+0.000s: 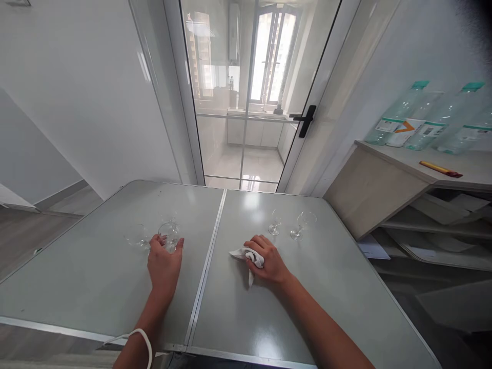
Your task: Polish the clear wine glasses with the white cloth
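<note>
My left hand rests on the grey folding table, its fingers curled round the base of a clear stemmed glass. Another clear glass stands just left of it. My right hand is closed on a crumpled white cloth that touches the tabletop. Two more small stemmed glasses, one and the other, stand a little beyond the right hand, apart from it.
A seam runs down the table's middle. A glass door with a black handle stands behind the table. At the right a wooden shelf carries plastic bottles and a yellow-red pen-like object.
</note>
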A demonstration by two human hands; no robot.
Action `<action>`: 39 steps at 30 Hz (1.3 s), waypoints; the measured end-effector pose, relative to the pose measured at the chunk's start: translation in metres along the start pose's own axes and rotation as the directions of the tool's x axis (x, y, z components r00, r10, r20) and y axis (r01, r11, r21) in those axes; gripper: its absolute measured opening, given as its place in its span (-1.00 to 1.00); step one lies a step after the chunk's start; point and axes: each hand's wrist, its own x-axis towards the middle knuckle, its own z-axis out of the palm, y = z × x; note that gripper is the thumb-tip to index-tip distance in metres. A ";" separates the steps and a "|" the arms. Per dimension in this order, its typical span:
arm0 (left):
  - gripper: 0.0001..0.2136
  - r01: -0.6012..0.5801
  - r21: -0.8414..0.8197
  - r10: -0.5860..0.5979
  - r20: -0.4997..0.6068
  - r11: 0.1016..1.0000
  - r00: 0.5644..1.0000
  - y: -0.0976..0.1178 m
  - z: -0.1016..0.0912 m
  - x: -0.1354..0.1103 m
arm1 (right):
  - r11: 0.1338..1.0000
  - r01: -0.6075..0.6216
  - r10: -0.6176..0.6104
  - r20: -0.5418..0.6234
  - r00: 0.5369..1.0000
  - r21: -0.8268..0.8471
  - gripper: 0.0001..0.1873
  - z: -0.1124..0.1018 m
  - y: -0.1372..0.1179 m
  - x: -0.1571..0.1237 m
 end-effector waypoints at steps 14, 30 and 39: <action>-0.50 -0.386 -0.393 0.529 0.376 0.835 0.761 0.078 0.037 -0.022 | 0.457 -0.488 0.489 0.248 0.836 0.744 -0.70 0.007 0.008 0.002; -0.44 -0.646 -0.418 0.766 0.421 0.639 0.486 0.063 0.106 -0.039 | 0.835 -0.374 0.513 -0.323 0.795 0.404 -0.76 0.012 -0.009 0.009; -0.44 -0.709 -0.555 0.888 0.396 0.435 0.235 0.062 0.077 -0.045 | 0.797 -0.244 0.175 0.175 0.969 0.552 -0.13 -0.012 0.008 -0.005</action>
